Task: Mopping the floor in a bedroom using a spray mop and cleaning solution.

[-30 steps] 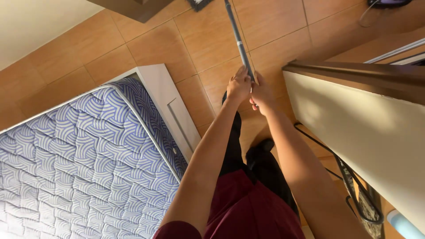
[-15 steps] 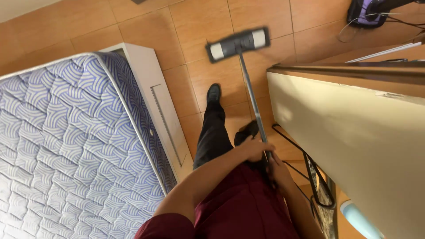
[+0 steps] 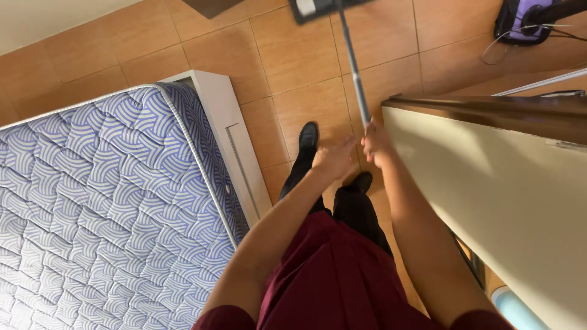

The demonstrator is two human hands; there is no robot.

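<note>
A flat mop with a grey head (image 3: 318, 7) lies on the brown tiled floor at the top edge, and its thin metal pole (image 3: 353, 67) runs back toward me. My right hand (image 3: 377, 144) is closed around the pole's near end. My left hand (image 3: 336, 160) is just left of it, back toward the camera; whether it grips the pole is hidden. Both arms reach forward over my dark red top and black trousers, with my black shoes (image 3: 308, 135) on the tiles below.
A blue-and-white patterned mattress (image 3: 92, 214) on a white bed frame (image 3: 235, 146) fills the left. A cream panel with a dark wooden top edge (image 3: 489, 110) stands close on the right. A purple object with cables (image 3: 520, 21) sits top right.
The mop head has slid farther away, to the top edge of view. My hands have moved forward, away from my body, with the pole.
</note>
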